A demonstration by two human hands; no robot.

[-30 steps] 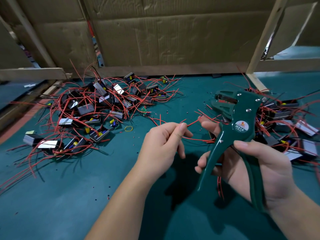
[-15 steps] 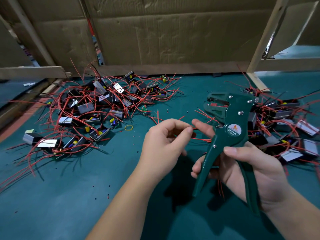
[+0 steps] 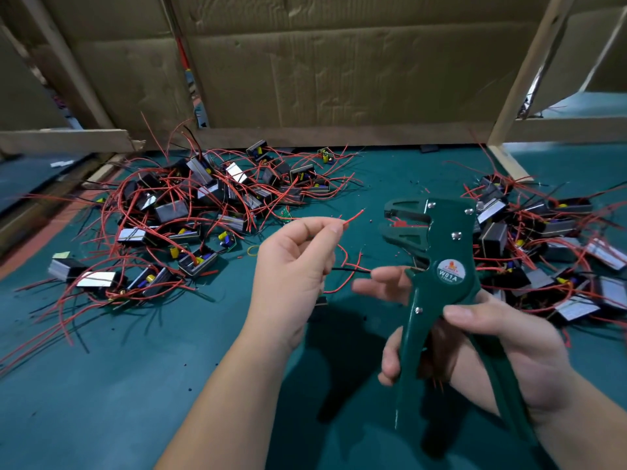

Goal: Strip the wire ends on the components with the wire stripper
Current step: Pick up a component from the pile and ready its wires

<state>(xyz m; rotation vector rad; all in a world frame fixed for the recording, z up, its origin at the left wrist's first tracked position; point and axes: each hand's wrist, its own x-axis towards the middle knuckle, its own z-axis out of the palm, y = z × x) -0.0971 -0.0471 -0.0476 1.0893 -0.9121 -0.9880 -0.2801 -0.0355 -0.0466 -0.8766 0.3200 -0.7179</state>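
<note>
Creased cardboard (image 3: pixel 339 62) is walling off the back of the bench, with a pale wooden strut (image 3: pixel 522 79) running up at the right. Green matting (image 3: pixel 101 401) is covering the whole surface. Two heaps of components are lying on it — the larger left heap (image 3: pixel 190 212) spreading across the far left, the right heap (image 3: pixel 543 239) sitting just behind the tool and partly hidden by it. Their small black cases are showing yellow and blue parts inside, and red leads are sprawling out in every direction. A yellow rubber band (image 3: pixel 252 250) is lying beside the left heap.

The right hand (image 3: pixel 502 351) is gripping the green wire stripper (image 3: pixel 437 276) upright above the near matting, thumb over one handle, lower fingers curling round the other, forefinger sticking out to the left; the jaws are standing apart. The left hand (image 3: pixel 291 276) is pinching a red wire (image 3: pixel 354 217) between thumb and forefinger, its free end pointing up toward the jaws but not touching them. Half a second ago that pinch was sitting lower, close against the right forefinger — now it is raised and the wire end is standing clear
</note>
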